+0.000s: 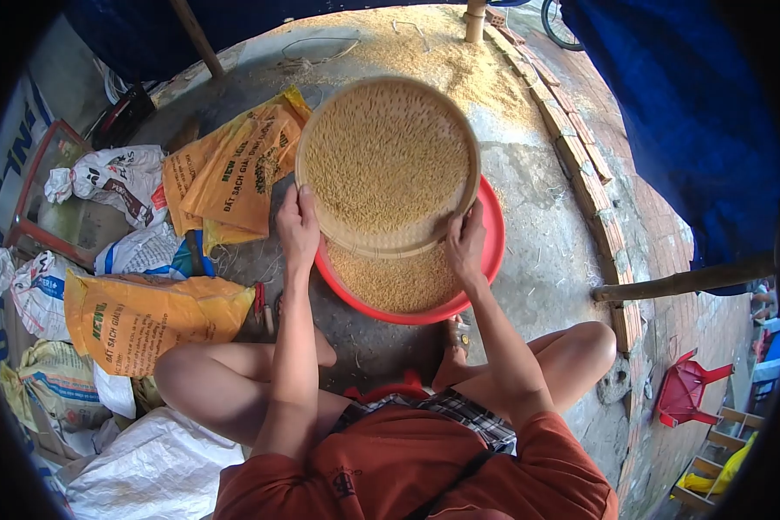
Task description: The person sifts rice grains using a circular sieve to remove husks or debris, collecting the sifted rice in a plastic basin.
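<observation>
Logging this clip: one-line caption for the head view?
Left hand and right hand grip a grain-filled woven sieve above a red basin.

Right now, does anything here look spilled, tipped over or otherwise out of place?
Yes. Loose golden grain lies scattered across the concrete floor beyond the round woven bamboo sieve, outside the red plastic basin. A small red plastic chair lies tipped over at lower right.

I'm squatting in a farmyard drying area: bare concrete floor (546,251) strewn with loose grain (442,52), edged by a brick border (581,165), with printed feed sacks (234,169) piled around under blue tarpaulin (685,104).
</observation>
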Demonstrator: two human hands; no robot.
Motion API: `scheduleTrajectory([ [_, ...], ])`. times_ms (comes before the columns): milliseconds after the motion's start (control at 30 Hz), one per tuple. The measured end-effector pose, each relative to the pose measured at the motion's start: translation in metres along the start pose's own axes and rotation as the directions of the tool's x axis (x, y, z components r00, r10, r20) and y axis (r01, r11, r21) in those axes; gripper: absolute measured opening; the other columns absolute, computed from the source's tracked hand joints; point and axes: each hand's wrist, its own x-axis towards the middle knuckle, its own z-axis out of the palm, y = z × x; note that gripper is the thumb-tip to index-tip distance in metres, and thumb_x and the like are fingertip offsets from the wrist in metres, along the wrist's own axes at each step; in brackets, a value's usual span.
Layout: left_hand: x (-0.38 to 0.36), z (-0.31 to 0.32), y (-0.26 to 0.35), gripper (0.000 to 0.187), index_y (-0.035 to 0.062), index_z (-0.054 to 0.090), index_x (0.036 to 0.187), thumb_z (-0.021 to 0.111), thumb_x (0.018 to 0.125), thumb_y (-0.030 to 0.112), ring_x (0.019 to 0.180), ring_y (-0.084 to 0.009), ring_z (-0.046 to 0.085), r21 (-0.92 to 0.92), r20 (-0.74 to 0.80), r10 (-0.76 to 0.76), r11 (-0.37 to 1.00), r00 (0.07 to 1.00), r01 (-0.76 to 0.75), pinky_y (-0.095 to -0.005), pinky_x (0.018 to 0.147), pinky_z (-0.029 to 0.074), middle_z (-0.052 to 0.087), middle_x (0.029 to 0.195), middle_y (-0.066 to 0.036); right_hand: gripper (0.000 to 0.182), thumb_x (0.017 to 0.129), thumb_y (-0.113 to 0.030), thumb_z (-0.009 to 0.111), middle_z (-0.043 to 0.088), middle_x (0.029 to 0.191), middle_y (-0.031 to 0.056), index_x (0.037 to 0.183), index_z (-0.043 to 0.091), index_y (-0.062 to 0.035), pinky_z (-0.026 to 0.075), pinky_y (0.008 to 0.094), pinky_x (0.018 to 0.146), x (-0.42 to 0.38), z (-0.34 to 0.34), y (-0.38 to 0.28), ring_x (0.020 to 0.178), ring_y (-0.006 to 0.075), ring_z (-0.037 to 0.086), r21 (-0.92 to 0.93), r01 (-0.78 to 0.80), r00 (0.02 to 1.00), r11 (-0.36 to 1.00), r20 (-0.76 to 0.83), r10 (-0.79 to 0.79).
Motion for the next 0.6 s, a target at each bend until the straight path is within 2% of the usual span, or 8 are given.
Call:
scheduleTrajectory([
  [200, -0.023, 0.030, -0.092, 0.025, -0.0042, 0.048, 0.076, 0.041, 0.083, 0.019, 0.057, -0.0363, 0.049, 0.092, -0.020, 0.075, 0.993, 0.997, -0.073, -0.0383, 0.053, 0.037, 0.048, 0.061, -0.022, 0.027, 0.079, -0.016, 0.044, 0.053, 0.066, 0.0253, 0.093, 0.040, 0.0066, 0.042, 0.0428, 0.055, -0.009, 0.005, 0.048, 0.062, 0.0386, 0.054, -0.274, 0.078, 0.993, 0.959, 0.110, -0.050],
  [267, -0.036, 0.035, -0.134, 0.030, -0.0034, 0.053, 0.084, 0.040, 0.084, 0.024, 0.056, -0.0165, 0.053, 0.293, 0.109, -0.137, 0.951, 0.985, 0.100, -0.0318, 0.052, 0.041, 0.054, 0.063, -0.015, 0.028, 0.079, -0.018, 0.045, 0.053, 0.067, 0.0256, 0.091, 0.041, 0.0066, 0.042, 0.0432, 0.057, -0.018, 0.006, 0.058, 0.064, 0.0386, 0.054, -0.304, -0.040, 0.979, 0.952, 0.179, 0.098],
  [400, -0.027, 0.014, -0.105, 0.030, -0.0007, 0.055, 0.082, 0.042, 0.084, 0.027, 0.046, -0.0136, 0.050, 0.105, 0.194, -0.544, 0.839, 0.816, 0.534, -0.0273, 0.035, 0.038, 0.055, 0.061, -0.007, 0.026, 0.078, -0.019, 0.046, 0.054, 0.065, 0.0250, 0.085, 0.043, 0.0061, 0.043, 0.0430, 0.056, -0.027, 0.012, 0.025, 0.061, 0.0373, 0.056, -0.180, -0.232, 0.926, 0.956, 0.261, 0.274],
  [433, -0.024, 0.013, -0.097, 0.030, -0.0007, 0.055, 0.082, 0.042, 0.084, 0.027, 0.046, -0.0136, 0.050, 0.104, 0.197, -0.543, 0.840, 0.816, 0.533, -0.0273, 0.035, 0.038, 0.055, 0.061, -0.007, 0.025, 0.078, -0.018, 0.046, 0.054, 0.060, 0.0225, 0.082, 0.045, 0.0068, 0.044, 0.0408, 0.052, -0.027, 0.017, 0.031, 0.055, 0.0350, 0.056, -0.232, 0.020, 0.978, 0.972, 0.205, 0.029],
  [467, -0.023, 0.014, -0.088, 0.031, -0.0010, 0.055, 0.082, 0.042, 0.084, 0.027, 0.046, -0.0138, 0.051, 0.099, 0.201, -0.531, 0.847, 0.823, 0.522, -0.0270, 0.035, 0.039, 0.055, 0.061, -0.008, 0.025, 0.078, -0.018, 0.046, 0.054, 0.060, 0.0225, 0.082, 0.045, 0.0068, 0.044, 0.0408, 0.052, -0.025, 0.017, 0.037, 0.055, 0.0350, 0.056, -0.232, 0.020, 0.978, 0.973, 0.205, 0.029],
  [533, -0.020, 0.017, -0.079, 0.032, -0.0018, 0.054, 0.080, 0.042, 0.084, 0.027, 0.048, -0.0142, 0.054, 0.095, 0.200, -0.508, 0.861, 0.838, 0.500, -0.0263, 0.035, 0.040, 0.055, 0.061, -0.008, 0.024, 0.078, -0.017, 0.045, 0.055, 0.058, 0.0197, 0.080, 0.047, 0.0075, 0.045, 0.0382, 0.048, -0.014, 0.010, 0.035, 0.049, 0.0321, 0.056, -0.053, -0.386, 0.893, 0.921, 0.229, 0.387],
  [567, -0.022, 0.029, -0.091, 0.032, -0.0036, 0.053, 0.079, 0.041, 0.084, 0.026, 0.047, -0.0155, 0.055, 0.179, 0.186, -0.351, 0.931, 0.918, 0.319, -0.0277, 0.035, 0.041, 0.056, 0.061, -0.011, 0.027, 0.077, -0.019, 0.046, 0.056, 0.059, 0.0194, 0.080, 0.049, 0.0077, 0.046, 0.0367, 0.046, -0.010, 0.007, 0.062, 0.048, 0.0292, 0.057, -0.092, -0.390, 0.883, 0.916, 0.244, 0.400],
  [600, -0.025, 0.036, -0.068, 0.030, -0.0066, 0.054, 0.077, 0.040, 0.081, 0.020, 0.055, -0.0286, 0.059, 0.206, 0.203, -0.443, 0.891, 0.873, 0.404, -0.0366, 0.045, 0.047, 0.057, 0.067, -0.021, 0.027, 0.077, -0.019, 0.046, 0.056, 0.059, 0.0194, 0.080, 0.049, 0.0077, 0.046, 0.0367, 0.046, -0.010, 0.005, 0.089, 0.048, 0.0292, 0.057, -0.092, -0.389, 0.883, 0.917, 0.246, 0.400],
])
